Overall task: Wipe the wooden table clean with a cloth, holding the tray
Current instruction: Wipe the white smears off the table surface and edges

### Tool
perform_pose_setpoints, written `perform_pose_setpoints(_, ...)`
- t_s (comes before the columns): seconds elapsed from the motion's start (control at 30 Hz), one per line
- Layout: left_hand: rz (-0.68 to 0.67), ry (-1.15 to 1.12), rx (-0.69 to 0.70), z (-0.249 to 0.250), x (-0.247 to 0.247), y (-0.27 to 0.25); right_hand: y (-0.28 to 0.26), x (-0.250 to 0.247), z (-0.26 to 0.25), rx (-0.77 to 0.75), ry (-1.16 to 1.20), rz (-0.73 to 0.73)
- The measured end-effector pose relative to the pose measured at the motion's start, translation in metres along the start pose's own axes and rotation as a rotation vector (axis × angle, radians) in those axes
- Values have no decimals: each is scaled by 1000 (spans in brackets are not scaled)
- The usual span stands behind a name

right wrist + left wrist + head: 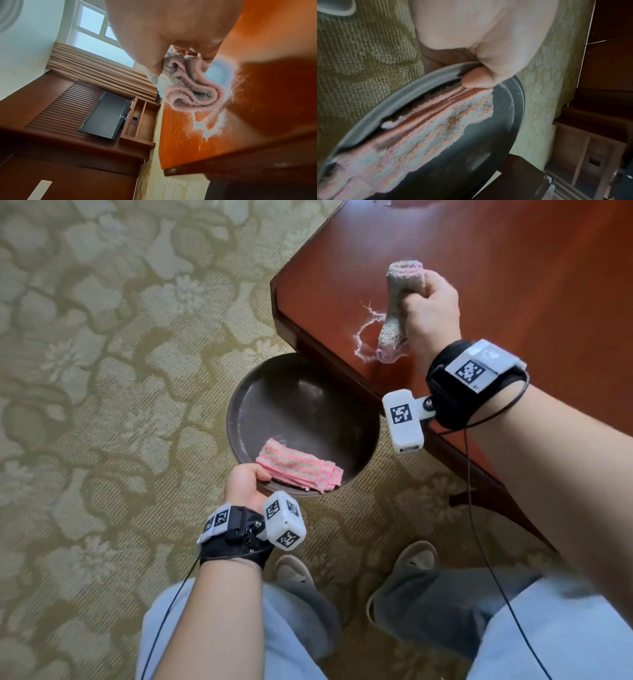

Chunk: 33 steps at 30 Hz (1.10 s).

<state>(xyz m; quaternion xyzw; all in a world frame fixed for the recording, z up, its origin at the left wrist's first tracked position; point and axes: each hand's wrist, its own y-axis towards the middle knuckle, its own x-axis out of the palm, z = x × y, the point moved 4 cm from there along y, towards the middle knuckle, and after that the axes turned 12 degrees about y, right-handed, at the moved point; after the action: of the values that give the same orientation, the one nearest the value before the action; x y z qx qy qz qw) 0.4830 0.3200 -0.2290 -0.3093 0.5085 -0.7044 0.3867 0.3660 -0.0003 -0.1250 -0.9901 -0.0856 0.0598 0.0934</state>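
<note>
A reddish wooden table (513, 268) fills the upper right of the head view. My right hand (430, 309) grips a rolled grey-pink cloth (394, 316) whose lower end rests on the tabletop near the front edge. White powder (364, 330) lies in a thin curved trail beside the cloth; the right wrist view shows the powder (217, 121) smeared under the cloth (188, 88). My left hand (245, 481) holds a round dark tray (301, 405) by its near rim, below the table corner. A folded pink striped cloth (298, 469) lies in the tray, and my left thumb (476, 79) presses on that cloth (428, 128).
A patterned olive carpet (102, 371) covers the floor. My two shoes (416, 559) stand below the tray, close to a dark table leg (496, 501). In the right wrist view a dark screen (104, 115) leans on wooden wall furniture under a curtained window (96, 27).
</note>
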Motion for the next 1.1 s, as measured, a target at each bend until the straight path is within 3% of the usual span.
perform_pose_setpoints(0.27, -120, 62, 69, 3, 34, 29, 30, -42, 6, -99, -150, 72)
perform_pose_setpoints(0.5, -207, 60, 145, 10, 49, 46, 42, -56, 8, -112, -344, -13)
perform_pose_setpoints(0.7, -243, 69, 196, 12, 58, 48, 53, -57, 4, -208, -764, -71)
perform_pose_setpoints(0.9, -235, 148, 186, 19, 49, 57, 50, -57, 12, -164, -941, -78)
perform_pose_setpoints(1.1, -319, 210, 165, 22, 46, 54, 39, -45, 15, -51, -931, -198)
